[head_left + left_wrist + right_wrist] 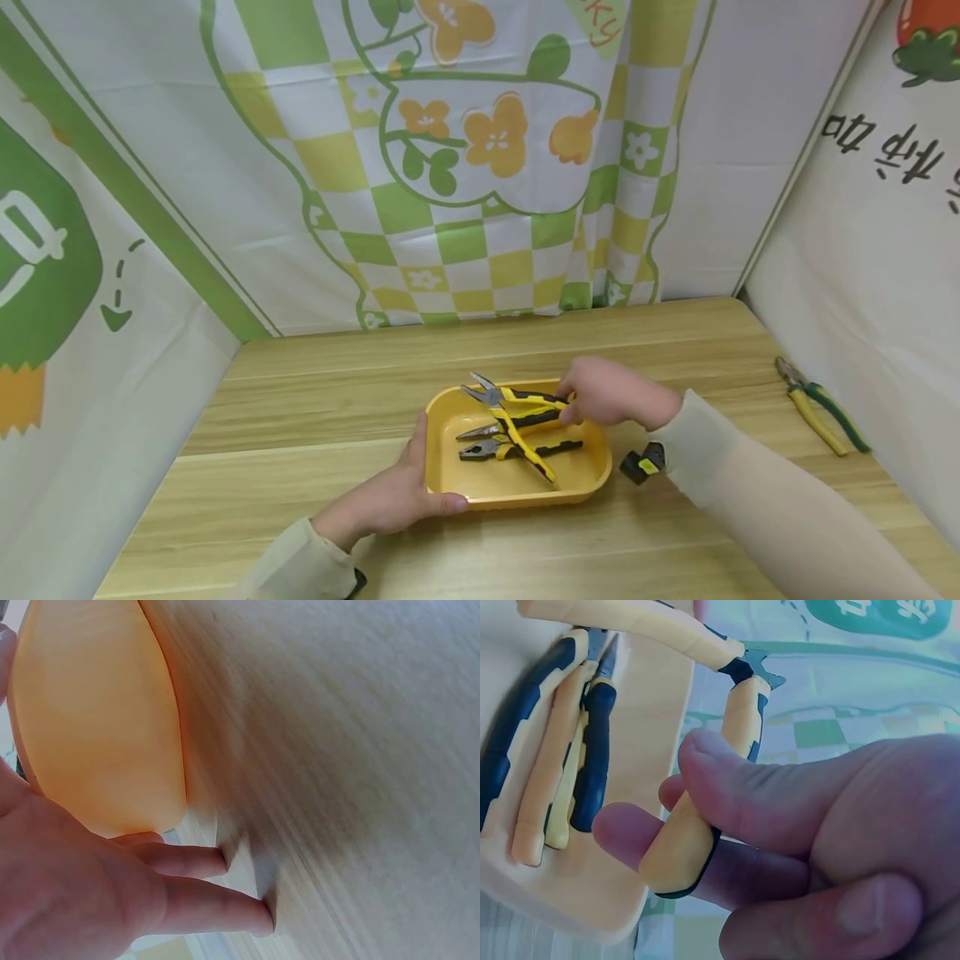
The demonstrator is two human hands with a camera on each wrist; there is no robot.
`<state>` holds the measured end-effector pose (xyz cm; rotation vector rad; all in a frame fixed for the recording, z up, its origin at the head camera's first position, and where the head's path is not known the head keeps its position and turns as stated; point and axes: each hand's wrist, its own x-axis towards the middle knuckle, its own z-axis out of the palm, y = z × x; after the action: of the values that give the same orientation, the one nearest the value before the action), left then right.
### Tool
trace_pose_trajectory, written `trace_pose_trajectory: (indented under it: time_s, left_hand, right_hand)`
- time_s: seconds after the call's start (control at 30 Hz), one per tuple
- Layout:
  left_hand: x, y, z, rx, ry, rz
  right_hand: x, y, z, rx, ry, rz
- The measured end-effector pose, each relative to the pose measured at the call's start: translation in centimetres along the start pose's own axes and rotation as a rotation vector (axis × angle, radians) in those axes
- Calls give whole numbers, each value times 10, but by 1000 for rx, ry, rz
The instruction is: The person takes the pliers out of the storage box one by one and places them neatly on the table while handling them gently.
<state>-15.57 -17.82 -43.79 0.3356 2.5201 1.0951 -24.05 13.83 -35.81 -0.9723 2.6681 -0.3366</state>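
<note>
My right hand [611,392] pinches one yellow-and-black handle of a pair of pliers [681,851] between thumb and fingers. These pliers are spread wide; their other handle slants down over the tray in the head view. Beneath them in the yellow tray [525,502] lie long-nose pliers [480,432] and combination pliers [476,451], both with yellow-and-black grips. My left hand [390,500] holds the tray's left end, thumb along the near side. In the left wrist view, two fingers [217,904] of that hand extend to the tabletop beside the tray wall [105,720].
Another pair of pliers [798,386], with one yellow and one green handle, lies near the right edge of the wooden table [300,400]. A patterned cloth [465,242] hangs behind the table. A black wrist device [643,462] sits below my right cuff.
</note>
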Motion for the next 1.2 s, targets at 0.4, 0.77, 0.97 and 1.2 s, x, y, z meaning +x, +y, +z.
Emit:
trace_pose_trajectory:
  time_s: [0.4, 0.77, 0.97, 1.2]
  left_hand:
    - [-1, -1, 0, -6, -3, -12]
    - [-1, -2, 0, 2, -5, 7]
    - [0, -1, 0, -7, -3, -3]
    - [-1, 2, -1, -7, -4, -13]
  right_hand:
    - [-15, 32, 4, 337, 53, 91]
    - [-42, 68, 5, 601, 84, 281]
    - [-62, 92, 6, 693, 99, 335]
    - [-84, 112, 10, 733, 110, 414]
